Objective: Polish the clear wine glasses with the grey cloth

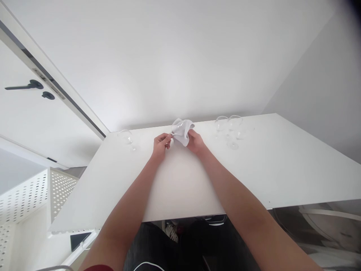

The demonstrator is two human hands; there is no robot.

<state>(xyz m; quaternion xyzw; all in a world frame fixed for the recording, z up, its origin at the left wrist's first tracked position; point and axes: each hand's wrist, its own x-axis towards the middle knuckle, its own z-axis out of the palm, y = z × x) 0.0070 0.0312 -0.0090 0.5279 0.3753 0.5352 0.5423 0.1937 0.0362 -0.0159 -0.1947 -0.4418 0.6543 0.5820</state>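
My left hand [163, 143] pinches the stem of a clear wine glass [177, 124], which is tilted above the table's far half. A thin white cloth [182, 132] is draped around the bowl of that glass. My right hand [195, 141] grips the cloth from the right side, its fingers partly hidden behind the fabric. To the left, one stemmed glass [126, 137] stands by itself. Several more clear glasses [235, 123] are grouped right of my right hand, their outlines faint against the white top.
The white table [180, 188] runs up to a pale wall [169, 56]. A door with a black handle [36, 84] is at the left. White perforated panels [60, 188] stand beside the table's left edge. Below the right front edge is a grey chair-like object [324, 226].
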